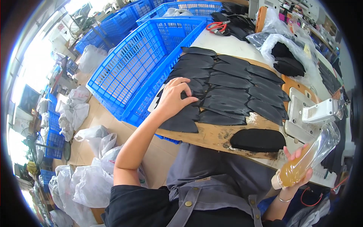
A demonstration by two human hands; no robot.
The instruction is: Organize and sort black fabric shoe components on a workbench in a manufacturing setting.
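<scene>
My right hand (297,166) is wrapped round a clear plastic bottle (319,145). The bottle is tilted, its white cap low and toward me, with yellowish liquid gathered at the capped end. My left hand (174,97) rests at the left side of the black leaf-shaped pieces (228,79), fingers bent and thumb apart from the index finger. Nothing shows gripped in it. These thin pieces overlap in rows across a worn brown board (211,138). Near the board's front edge lies a thick black oval pad (258,140).
A large blue plastic crate (126,68) stands against the table's left side. Red-handled scissors (217,27) and more black pieces lie at the back. To the right are a white machine (321,111) and a plastic bag (281,41) of black pads. White bags (89,185) sit on the floor.
</scene>
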